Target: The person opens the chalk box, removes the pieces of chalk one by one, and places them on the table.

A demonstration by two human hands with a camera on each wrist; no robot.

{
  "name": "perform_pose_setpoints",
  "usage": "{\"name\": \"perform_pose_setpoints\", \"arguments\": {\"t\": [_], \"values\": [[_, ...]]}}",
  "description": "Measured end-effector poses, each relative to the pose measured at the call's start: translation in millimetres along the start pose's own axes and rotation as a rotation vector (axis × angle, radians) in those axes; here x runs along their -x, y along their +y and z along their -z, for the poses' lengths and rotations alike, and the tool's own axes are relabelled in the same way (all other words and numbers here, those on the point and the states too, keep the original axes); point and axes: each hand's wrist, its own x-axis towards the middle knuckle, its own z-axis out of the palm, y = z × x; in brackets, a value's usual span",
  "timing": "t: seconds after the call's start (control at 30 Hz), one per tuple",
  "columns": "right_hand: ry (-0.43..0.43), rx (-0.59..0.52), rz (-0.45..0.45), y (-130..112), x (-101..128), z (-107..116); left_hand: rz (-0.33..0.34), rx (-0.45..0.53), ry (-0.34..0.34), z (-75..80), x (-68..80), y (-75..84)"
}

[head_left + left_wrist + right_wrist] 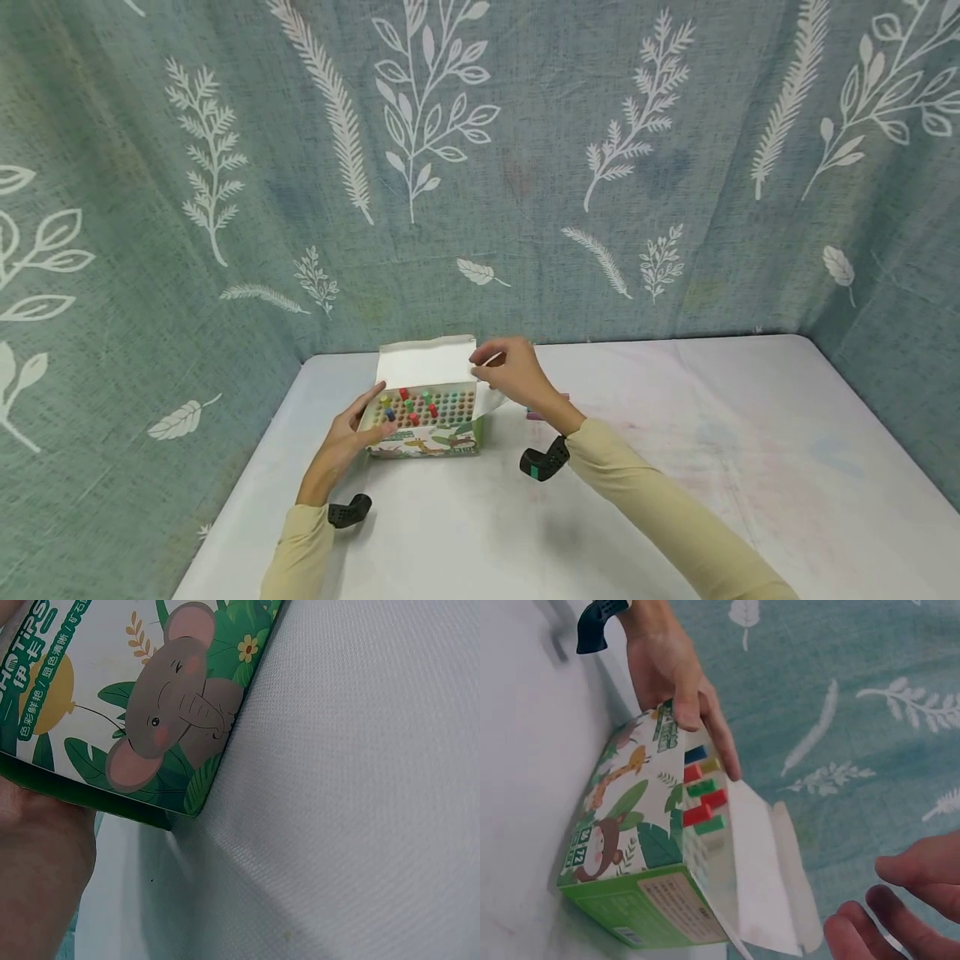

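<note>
- The box (425,421) is being steadied near the table's (675,500) 9 o'clock edge by the left hand (352,433), thumb and fingers curled around its left end.
- The right hand (513,372) is being held at 1 o'clock of the box, fingers loosely parted, holding nothing.
- The box is being judged light, thin cardboard, easily dented; its lower side walls are being favoured for gripping, not the open lid (427,363).
- The coloured pegs (703,796) are being seen standing loosely in holes, likely spilling if tilted.

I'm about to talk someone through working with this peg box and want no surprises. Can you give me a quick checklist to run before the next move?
1. Box steadied: ok, left hand grips its left end.
2. Lid open: ok, flap stands upright behind the holes.
3. Pegs seated: ok, coloured ones stand in the grid's left part.
4. Right hand free: cannot tell, its fingers are near the lid's right edge; contact unclear.
5. Box flat on the table: ok.
</note>
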Motion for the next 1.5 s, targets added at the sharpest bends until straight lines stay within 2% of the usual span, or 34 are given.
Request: {"name": "perform_pose_setpoints", "arguments": {"t": [0.23,0.4,0.5,0.67,0.9,1.2,1.5], "values": [[-0.082,0.126,0.06,-4.5,-11.2,-18.9,-0.001,-0.015,0.008,0.2,-0.8,-0.9],[-0.16,0.184,0.085,-4.8,-18.3,-35.2,0.032,0.0,0.013,0.3,-1.6,1.2],[-0.212,0.21,0.094,-2.5,-21.0,-45.3,0.055,0.011,0.014,-0.1,-0.7,5.6],[-0.272,0.245,0.109,5.3,-22.3,-58.8,0.034,0.008,-0.003,-4.3,6.0,20.6],[-0.285,0.325,0.123,19.5,-24.5,-72.8,-0.004,0.034,-0.017,-5.1,11.1,24.9],[-0.34,0.485,0.149,28.2,-25.2,-87.0,0.003,0.031,-0.022,-4.0,12.3,25.5],[-0.338,0.559,0.222,25.5,-23.4,-91.8,0.018,0.012,-0.005,-4.3,13.2,26.9]]}}
